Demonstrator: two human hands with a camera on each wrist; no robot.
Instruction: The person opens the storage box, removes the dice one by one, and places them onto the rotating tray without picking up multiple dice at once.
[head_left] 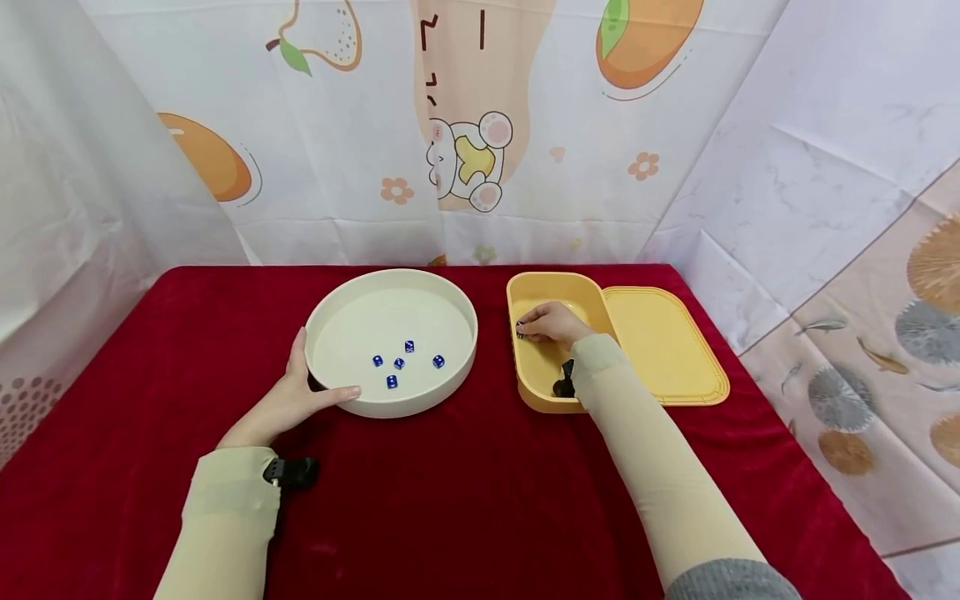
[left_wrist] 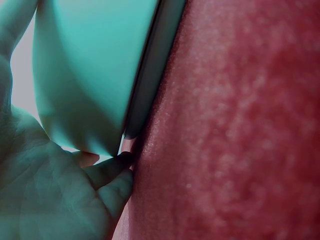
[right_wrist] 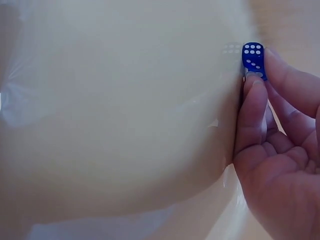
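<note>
My left hand (head_left: 288, 396) holds the near left side of a round, cream-coloured tray (head_left: 324, 379), its thumb at the rim. In the left wrist view, the fingertips (left_wrist: 117, 167) reach the tray's base by the red cloth. Several blue dice with white dots lie in the tray, among them a die (head_left: 438, 361) toward the right. My right hand (head_left: 553, 323) is inside a yellow rectangular box (head_left: 536, 375). Its thumb and fingers pinch a blue die (right_wrist: 253, 52) close to the box's left wall, with six dots on one face.
A yellow lid (head_left: 667, 350) lies flat to the right of the box, right up against it. Red cloth (head_left: 450, 492) covers the table. Printed curtains (head_left: 337, 167) hang behind it and at the sides.
</note>
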